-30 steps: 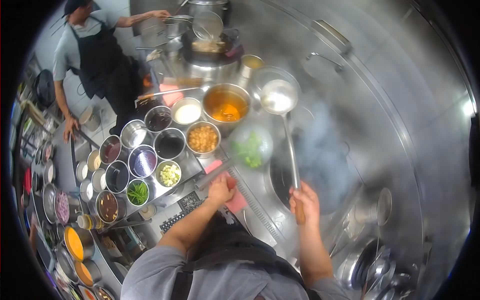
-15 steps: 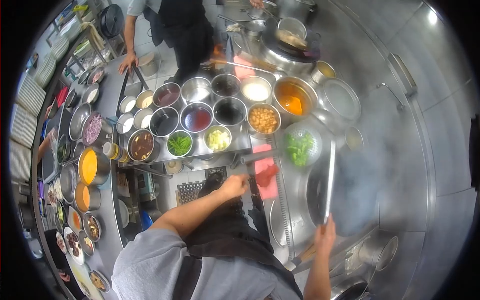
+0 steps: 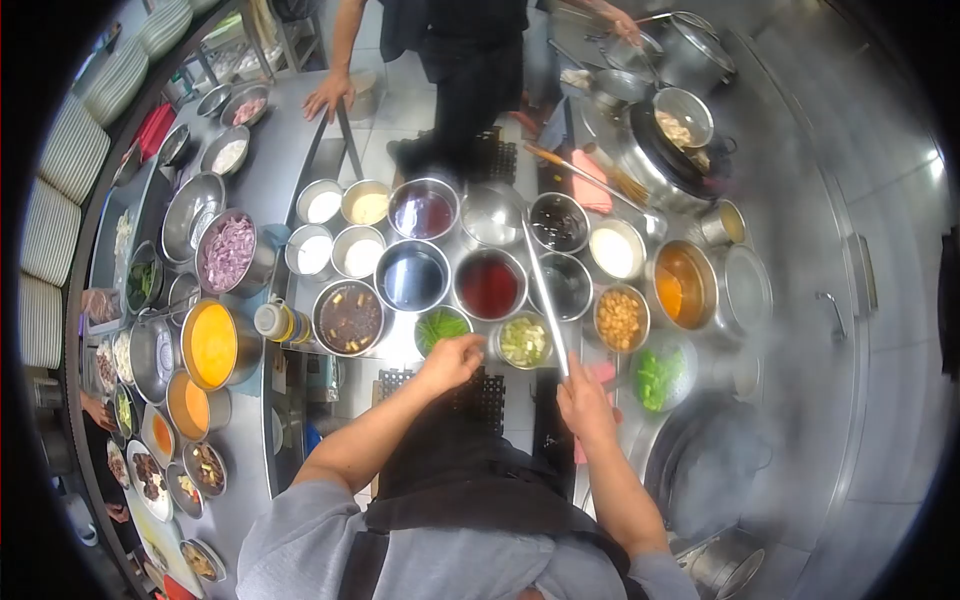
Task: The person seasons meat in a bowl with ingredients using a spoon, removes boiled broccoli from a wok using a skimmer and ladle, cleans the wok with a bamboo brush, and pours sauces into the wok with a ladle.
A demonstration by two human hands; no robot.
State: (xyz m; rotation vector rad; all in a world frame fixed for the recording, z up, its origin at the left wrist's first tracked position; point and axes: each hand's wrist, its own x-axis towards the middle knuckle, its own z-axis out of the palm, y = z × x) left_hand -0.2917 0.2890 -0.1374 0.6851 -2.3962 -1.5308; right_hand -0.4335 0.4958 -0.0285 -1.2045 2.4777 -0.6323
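My left hand (image 3: 452,360) is at the near edge of the pot of green strips (image 3: 440,326), its fingers drawn together; what they hold, if anything, is hidden. My right hand (image 3: 588,402) grips the ladle (image 3: 546,298) by its handle. The ladle's shaft points away over the row of pots, its head by the shiny metal pot (image 3: 492,213). Between my hands stands a pot of pale green chopped pieces (image 3: 524,340). Right of my right hand, a strainer with green leaves (image 3: 660,375) lies near the smoking wok (image 3: 700,460).
Pots of dark liquid (image 3: 412,275), brown cubes (image 3: 621,320) and orange liquid (image 3: 682,286) stand close together. A bottle (image 3: 280,323) and a pot of yellow-orange liquid (image 3: 212,344) are at the left. Across the counter, a co-worker's hand (image 3: 328,94) rests on the left surface.
The view has turned leftward. My left hand let go of the strainer's handle cloth and moved left to the green strips. My right hand swung the ladle from the wok area to the pots.
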